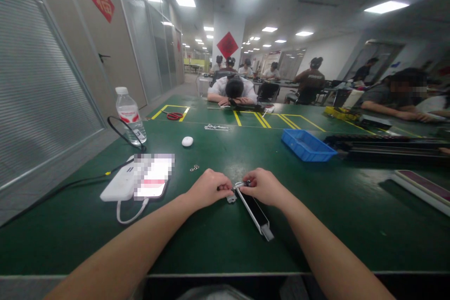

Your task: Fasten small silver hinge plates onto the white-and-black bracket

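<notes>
My left hand [213,186] is closed, its fingertips pinched near a small silver metal bracket [231,198]. Facing it, my right hand [263,187] pinches another small silver metal piece [240,184]. Both hands meet over the far end of a long, narrow bar [253,209] with white edges and a black top. The bar lies slanted on the green table [211,239], and a grey tab [267,232] sticks out of its near end. My fingers hide much of the small parts, so their exact kind is unclear.
Small metal rings [194,168] lie left of my hands. A white power bank [117,183], a lit phone [154,178], a water bottle [130,117] and a white earbud case [187,141] stand further left. A blue tray [307,145] sits right; a person rests head-down across the table.
</notes>
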`<state>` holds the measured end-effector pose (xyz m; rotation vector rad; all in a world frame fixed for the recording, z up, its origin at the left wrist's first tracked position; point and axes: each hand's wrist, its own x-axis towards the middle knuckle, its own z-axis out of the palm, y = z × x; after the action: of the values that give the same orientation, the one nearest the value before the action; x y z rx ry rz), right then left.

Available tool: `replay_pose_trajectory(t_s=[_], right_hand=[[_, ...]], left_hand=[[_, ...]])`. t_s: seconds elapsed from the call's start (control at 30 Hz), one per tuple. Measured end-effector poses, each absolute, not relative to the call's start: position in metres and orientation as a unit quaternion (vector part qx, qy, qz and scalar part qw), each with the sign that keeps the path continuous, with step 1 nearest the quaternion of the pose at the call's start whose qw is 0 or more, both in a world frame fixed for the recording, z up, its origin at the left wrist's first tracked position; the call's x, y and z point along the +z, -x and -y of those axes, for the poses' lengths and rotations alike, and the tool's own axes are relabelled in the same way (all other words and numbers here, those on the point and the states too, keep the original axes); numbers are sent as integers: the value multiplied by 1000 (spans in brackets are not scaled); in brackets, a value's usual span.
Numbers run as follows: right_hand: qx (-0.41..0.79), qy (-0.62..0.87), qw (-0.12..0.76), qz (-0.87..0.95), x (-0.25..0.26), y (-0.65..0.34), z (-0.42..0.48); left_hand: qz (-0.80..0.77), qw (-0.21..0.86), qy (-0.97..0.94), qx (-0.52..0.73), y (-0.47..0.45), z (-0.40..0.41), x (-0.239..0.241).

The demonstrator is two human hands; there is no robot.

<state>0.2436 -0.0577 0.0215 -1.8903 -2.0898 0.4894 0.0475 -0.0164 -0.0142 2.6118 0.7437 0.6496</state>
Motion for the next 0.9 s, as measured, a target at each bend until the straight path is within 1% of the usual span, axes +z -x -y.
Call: replay_pose_trajectory(t_s=[0.27,0.33,0.43,0.67,0.9], right_hand=[[185,658,156,713,19,-247,60],[187,656,158,714,19,-247,62],[159,655,159,721,17,-244,65],[122,684,143,705,15,-223,71],[110,695,106,702,13,-215,72]], left_hand=[[-242,197,-922,228,-45,20,-9],[-235,187,-927,226,-43,20,-8],[-238,173,-929,224,-42,21,-8],[-271,196,-913,234,-43,23,-7],[-257,204,-912,246,-39,22,-10]])
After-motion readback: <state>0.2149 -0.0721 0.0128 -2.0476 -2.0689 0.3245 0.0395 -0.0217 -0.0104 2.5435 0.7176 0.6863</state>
